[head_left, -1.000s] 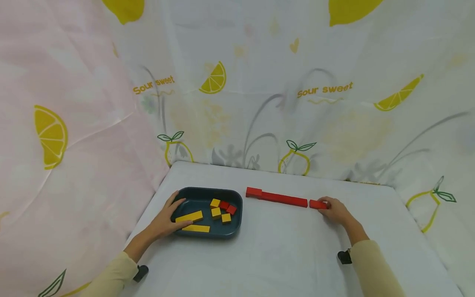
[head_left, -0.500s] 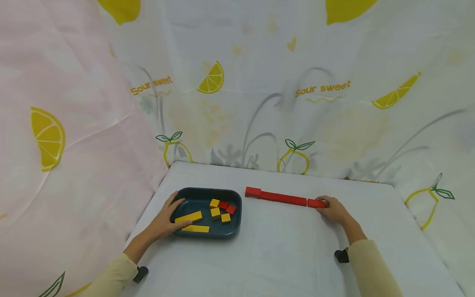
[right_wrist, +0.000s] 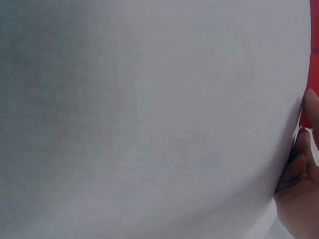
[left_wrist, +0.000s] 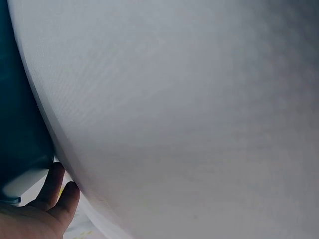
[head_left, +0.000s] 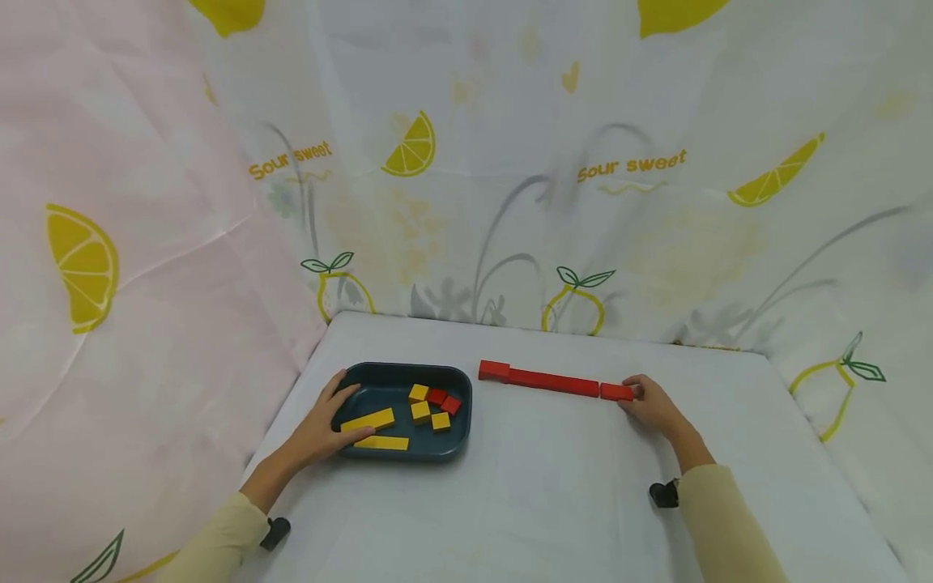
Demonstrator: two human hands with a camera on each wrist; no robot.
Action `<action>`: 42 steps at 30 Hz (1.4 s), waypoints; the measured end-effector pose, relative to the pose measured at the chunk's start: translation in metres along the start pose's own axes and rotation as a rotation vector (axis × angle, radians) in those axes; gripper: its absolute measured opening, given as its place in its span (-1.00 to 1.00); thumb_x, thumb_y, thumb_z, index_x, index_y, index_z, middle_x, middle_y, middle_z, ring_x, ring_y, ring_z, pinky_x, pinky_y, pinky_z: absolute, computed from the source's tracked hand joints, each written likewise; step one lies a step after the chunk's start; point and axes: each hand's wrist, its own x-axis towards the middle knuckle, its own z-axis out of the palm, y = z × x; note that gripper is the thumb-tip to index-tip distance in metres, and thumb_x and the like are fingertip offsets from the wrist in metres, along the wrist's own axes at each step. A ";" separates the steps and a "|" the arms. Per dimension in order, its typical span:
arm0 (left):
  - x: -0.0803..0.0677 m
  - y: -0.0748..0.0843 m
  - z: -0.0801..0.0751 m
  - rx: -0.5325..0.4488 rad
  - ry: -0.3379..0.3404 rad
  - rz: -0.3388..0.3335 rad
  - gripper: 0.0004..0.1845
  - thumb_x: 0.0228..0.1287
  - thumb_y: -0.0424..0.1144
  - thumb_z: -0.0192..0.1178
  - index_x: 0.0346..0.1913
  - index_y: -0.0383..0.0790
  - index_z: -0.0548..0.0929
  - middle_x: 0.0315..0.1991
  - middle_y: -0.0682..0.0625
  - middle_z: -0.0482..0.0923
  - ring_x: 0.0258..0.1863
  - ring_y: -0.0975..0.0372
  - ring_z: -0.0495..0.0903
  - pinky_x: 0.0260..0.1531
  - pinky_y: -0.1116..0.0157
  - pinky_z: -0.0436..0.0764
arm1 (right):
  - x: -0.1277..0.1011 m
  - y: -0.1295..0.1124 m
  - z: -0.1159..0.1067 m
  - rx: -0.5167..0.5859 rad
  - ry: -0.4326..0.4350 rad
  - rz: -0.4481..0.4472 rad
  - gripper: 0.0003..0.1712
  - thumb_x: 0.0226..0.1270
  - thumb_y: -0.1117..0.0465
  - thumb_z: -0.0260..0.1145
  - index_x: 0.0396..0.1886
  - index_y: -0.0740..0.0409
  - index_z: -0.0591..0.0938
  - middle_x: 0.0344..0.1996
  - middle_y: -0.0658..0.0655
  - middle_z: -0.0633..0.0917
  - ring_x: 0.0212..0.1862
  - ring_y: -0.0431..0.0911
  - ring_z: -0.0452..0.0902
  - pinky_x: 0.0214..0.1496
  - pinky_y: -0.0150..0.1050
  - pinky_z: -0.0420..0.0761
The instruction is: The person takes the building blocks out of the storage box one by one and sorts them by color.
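Observation:
In the head view, my right hand (head_left: 654, 405) pinches the right end of a short red block (head_left: 612, 392) lying on the table. That block sits at the right end of a long red bar (head_left: 554, 382), with only a thin dark line between them. A taller red block (head_left: 494, 371) stands at the bar's left end. My left hand (head_left: 318, 429) grips the left end of a dark blue tray (head_left: 468, 421), thumb and a finger over its rim. In the right wrist view, my thumb and fingers meet the red block (right_wrist: 314, 74) at the frame's edge.
Inside the tray lie two long yellow blocks (head_left: 368, 419), several yellow cubes (head_left: 420, 412) and two red cubes (head_left: 450, 405). A white cloth covers the table (head_left: 539, 494). Lemon-printed cloth (head_left: 466, 202) hangs behind and at the sides.
My right hand has slid the short red block slightly left, narrowing the gap to the long red bar. My left hand and the tray have stayed in place; the head view has shifted slightly.

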 end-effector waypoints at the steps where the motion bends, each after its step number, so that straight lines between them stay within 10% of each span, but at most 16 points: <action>1: 0.000 0.000 -0.001 0.003 0.000 0.001 -0.01 0.12 0.22 0.37 0.49 -0.21 0.23 0.60 -0.21 -0.23 0.49 -0.28 0.00 0.26 -0.40 0.22 | 0.001 -0.001 0.000 0.006 0.008 0.002 -0.42 0.38 0.23 0.28 0.30 0.34 0.34 0.03 0.40 0.48 0.04 0.19 0.37 0.07 0.03 0.51; 42: -0.001 0.002 0.000 0.007 0.011 0.007 -0.06 0.12 0.18 0.38 0.46 -0.22 0.30 0.60 -0.23 -0.20 0.49 -0.28 0.01 0.26 -0.38 0.24 | 0.001 -0.006 0.013 -0.026 0.065 0.010 -0.42 0.38 0.24 0.25 0.32 0.37 0.36 0.03 0.40 0.46 0.01 0.18 0.35 -0.01 -0.02 0.48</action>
